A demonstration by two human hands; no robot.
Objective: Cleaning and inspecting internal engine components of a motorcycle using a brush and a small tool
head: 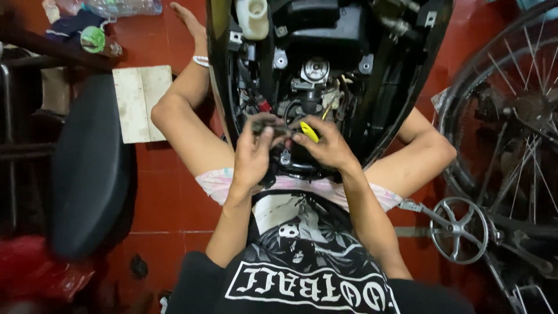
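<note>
Shirt (308, 273): black with white print, nearest the camera, filling the bottom edge
Left hand (254, 156): fingers curled and pressed around a small dark part (268, 124), gripped at the rear of the open scooter body (401, 87)
Right hand (326, 145): closed on a yellow-handled tool (309, 131), tip aimed toward the dark part just beside the left fingers
Dark part: held low in the opening, below the round metal carburettor (315, 72) and tangle of hoses
Doing it well: probably best to steady the part firmly with the left grip, keep the tool square to the fastener, and press gently so the tip does not slip into the wiring
Legs: bare knees spread either side of the scooter body on the red tile floor (168, 203)
Left side: black seat (87, 168) lying on the floor, pale board (139, 102) beyond it
Right side: bicycle wheel (511, 116) and silver crank (459, 229), well apart from the hands
</note>
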